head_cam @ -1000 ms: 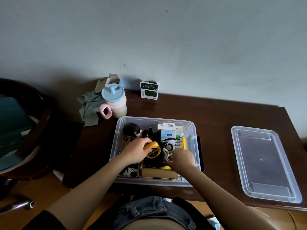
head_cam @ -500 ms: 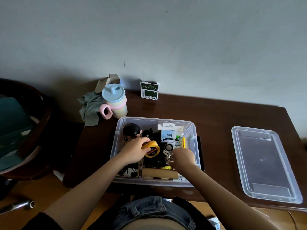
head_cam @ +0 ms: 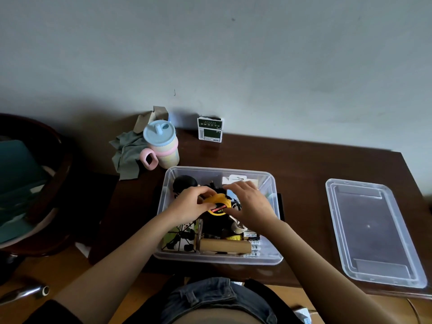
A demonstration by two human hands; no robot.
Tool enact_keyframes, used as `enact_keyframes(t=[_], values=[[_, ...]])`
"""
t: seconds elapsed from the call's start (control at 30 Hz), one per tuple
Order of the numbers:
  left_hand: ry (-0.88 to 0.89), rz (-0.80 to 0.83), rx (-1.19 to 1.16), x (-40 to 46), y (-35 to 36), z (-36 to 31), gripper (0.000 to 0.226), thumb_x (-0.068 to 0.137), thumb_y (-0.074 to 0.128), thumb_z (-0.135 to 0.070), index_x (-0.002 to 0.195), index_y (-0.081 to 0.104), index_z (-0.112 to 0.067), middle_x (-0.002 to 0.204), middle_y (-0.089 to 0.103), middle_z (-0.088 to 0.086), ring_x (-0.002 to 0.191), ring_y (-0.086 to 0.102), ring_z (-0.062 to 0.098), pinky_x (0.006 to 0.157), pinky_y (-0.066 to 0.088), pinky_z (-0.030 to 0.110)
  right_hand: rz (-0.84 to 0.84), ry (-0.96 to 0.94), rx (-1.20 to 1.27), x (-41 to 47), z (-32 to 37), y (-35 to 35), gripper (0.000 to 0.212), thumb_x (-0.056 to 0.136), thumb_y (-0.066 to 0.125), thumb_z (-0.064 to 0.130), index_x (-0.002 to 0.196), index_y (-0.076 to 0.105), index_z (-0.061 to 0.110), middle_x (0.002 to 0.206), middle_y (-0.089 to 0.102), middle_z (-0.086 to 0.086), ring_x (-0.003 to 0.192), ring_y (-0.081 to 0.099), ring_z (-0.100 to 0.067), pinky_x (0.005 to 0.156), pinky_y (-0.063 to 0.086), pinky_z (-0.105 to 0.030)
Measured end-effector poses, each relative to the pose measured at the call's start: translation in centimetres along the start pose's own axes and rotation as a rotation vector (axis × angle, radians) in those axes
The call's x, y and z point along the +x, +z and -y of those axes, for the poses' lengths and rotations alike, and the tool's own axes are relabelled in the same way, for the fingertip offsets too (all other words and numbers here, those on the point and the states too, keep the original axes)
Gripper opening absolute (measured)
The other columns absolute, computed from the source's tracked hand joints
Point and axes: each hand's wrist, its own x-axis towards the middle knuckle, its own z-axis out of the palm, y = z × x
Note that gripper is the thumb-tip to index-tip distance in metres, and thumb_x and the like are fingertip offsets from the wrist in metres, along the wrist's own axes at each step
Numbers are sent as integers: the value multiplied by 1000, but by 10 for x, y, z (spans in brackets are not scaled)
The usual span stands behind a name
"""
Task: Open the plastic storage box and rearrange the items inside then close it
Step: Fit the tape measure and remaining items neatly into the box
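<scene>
The clear plastic storage box (head_cam: 217, 259) stands open on the dark wooden table (head_cam: 301, 174) in front of me. Its clear lid (head_cam: 374, 230) lies flat on the table to the right. My left hand (head_cam: 187, 206) grips a yellow tape measure (head_cam: 218, 204) above the middle of the box. My right hand (head_cam: 251, 202) hovers just right of the tape measure, fingers stretched over a white packet (head_cam: 238, 178) at the back and thumb below the tape. Also inside are a black round object (head_cam: 184, 183), a wooden cylinder (head_cam: 224, 245) along the front, and cables.
A pastel sippy cup (head_cam: 161, 146) and a grey cloth (head_cam: 127, 155) sit at the table's back left. A small green and white pack (head_cam: 210, 129) leans against the wall. A dark round chair (head_cam: 35, 183) stands to the left of the table.
My right hand has moved from the box's front right up and back, beside the tape measure. My left hand has lifted the tape measure slightly toward the middle.
</scene>
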Motion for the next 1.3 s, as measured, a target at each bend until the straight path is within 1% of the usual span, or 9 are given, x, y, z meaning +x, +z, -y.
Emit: enact_keyframes(t=[0.37,0.5,0.6,0.7,0.77,0.87,0.93,1.03,1.3], values=[[-20,106,-268,0,-8,-5,23,84,70,-11,100,62,-24,99,69,1,93,67,10,83,52,18,-26,90,421,3,1,-3,19,80,73,31,83,58,20,72,58,8,66,55,-15,61,44,-32],[-125,283,157,7,0,-9,12,88,65,-22,99,68,-19,103,69,-2,94,63,9,87,49,23,-86,207,662,-5,-11,-6,15,87,66,26,94,57,16,83,64,0,65,68,-16,58,56,-37],[-129,474,393,13,16,-18,21,92,57,-24,102,72,-14,109,69,-5,94,62,8,85,48,25,-84,236,720,-13,-21,-7,12,89,64,28,95,55,23,86,65,2,62,67,-8,52,52,-20],[-228,648,583,23,37,-22,38,96,51,-31,66,58,-8,66,54,7,57,47,21,62,37,34,-74,264,725,-22,-28,-5,10,88,64,29,92,56,26,86,67,0,61,67,-10,52,50,-18],[-281,690,702,28,49,-24,50,98,47,-37,60,47,-5,60,43,11,50,33,20,54,29,32,-82,291,707,-26,-33,-3,13,87,65,31,93,57,22,85,67,-1,65,68,-15,53,53,-21],[-356,694,766,32,62,-23,50,97,48,-41,99,62,7,106,63,24,84,59,33,75,47,36,-108,325,688,-31,-39,-4,17,87,65,33,93,58,19,84,68,-2,65,68,-17,53,52,-22],[-375,644,823,31,69,-21,37,98,48,-32,110,60,1,116,60,20,109,55,36,95,43,42,-122,341,667,-32,-44,-5,18,87,65,33,92,58,18,84,67,-3,67,67,-22,54,55,-31],[-381,591,900,30,78,-17,25,93,44,-11,111,58,-1,111,59,17,111,54,35,100,38,47,-129,360,651,-34,-48,-6,20,87,65,33,92,58,15,84,67,-5,69,67,-26,61,56,-42],[-365,524,809,32,83,-13,32,92,46,-10,121,60,-13,126,59,5,116,53,28,104,38,47,-122,354,655,-33,-48,-7,18,87,65,33,93,59,17,84,67,-1,69,67,-23,59,56,-37]])
